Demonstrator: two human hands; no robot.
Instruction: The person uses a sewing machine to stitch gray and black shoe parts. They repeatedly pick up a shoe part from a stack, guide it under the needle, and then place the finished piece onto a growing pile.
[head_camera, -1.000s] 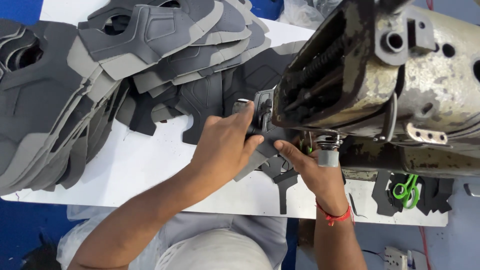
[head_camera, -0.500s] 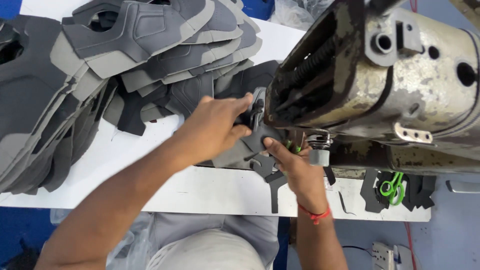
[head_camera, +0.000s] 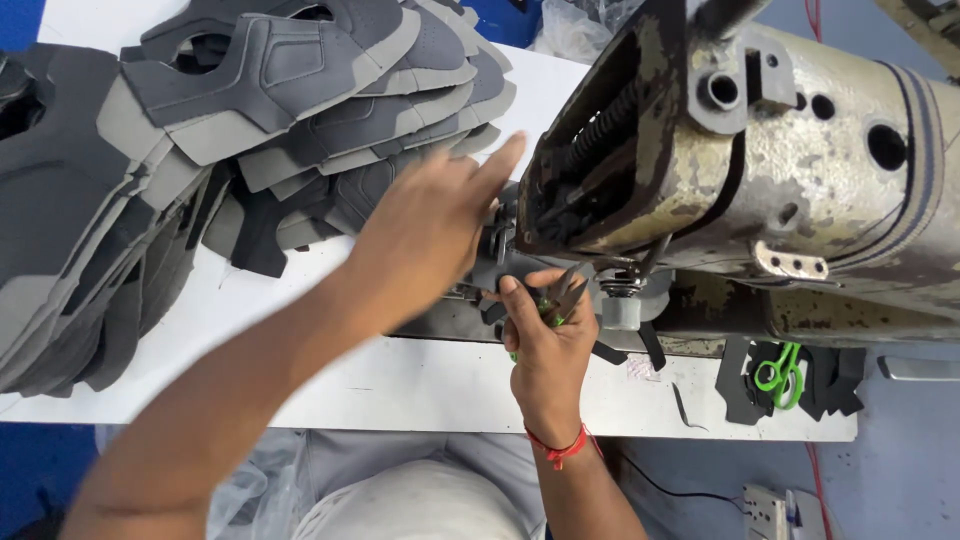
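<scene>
Partly hidden green snips (head_camera: 545, 312) in right hand (head_camera: 548, 350)

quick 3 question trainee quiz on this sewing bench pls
1. True or false: the left hand lies flat with fingers spread above the stacked grey shoe-upper pieces.
2. Which hand wears the red thread wristband?
3. What lies on the white table under the worn cream sewing machine: A, green-handled snips; B, a hammer?

Key: 1 true; 2 right hand; 3 A.
</scene>
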